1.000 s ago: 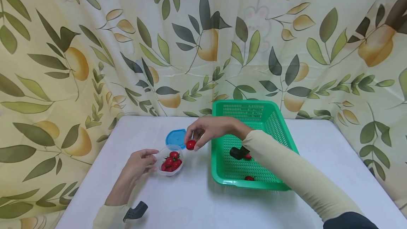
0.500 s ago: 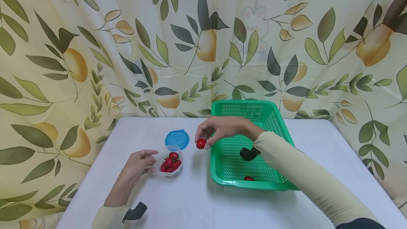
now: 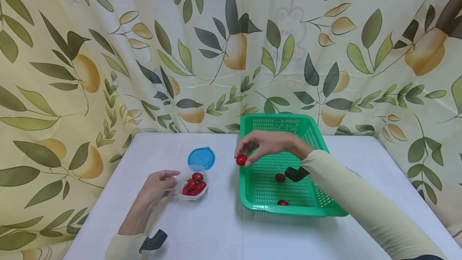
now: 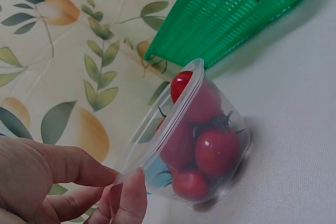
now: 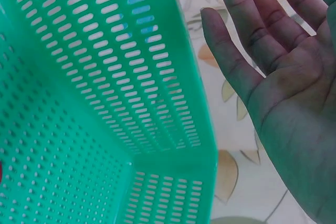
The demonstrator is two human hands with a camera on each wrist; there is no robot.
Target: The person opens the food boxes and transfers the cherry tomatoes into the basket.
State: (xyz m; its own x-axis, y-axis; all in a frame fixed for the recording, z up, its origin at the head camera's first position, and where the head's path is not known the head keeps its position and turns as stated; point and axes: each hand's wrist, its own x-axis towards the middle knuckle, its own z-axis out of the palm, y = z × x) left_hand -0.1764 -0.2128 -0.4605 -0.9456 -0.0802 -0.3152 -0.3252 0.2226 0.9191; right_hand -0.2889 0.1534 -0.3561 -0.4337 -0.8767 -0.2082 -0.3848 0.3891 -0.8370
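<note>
One red tomato [image 3: 241, 159] is held at the left rim of a green basket [image 3: 265, 191], and in the head view it is seen overlapping this rim; whether the rim is touched by it cannot be told. It is pinched between the thumb and the fingertips of the right hand [image 3: 266, 144], whose fingers are bent and parted only by the width of the fruit. In the right wrist view the pinched fruit is not shown, because the fingertips are cut by the edge. Inside the basket, two more tomatoes [image 3: 280, 177] are laid apart on the floor, one of them close to the near wall. To the left of the basket, a clear container [image 3: 191, 197] is placed upright, filled with several red tomatoes [image 3: 194, 183], some with green stems. Its rim is gripped on the side away from the basket by the left hand [image 3: 157, 187], with thumb and fingers nearly closed on the thin plastic. A blue lid [image 3: 201, 158] is laid flat left of the basket. All is supported by a white table [image 3: 216, 228], and behind the basket a leaf-patterned curtain [image 3: 144, 51] is hung.
</note>
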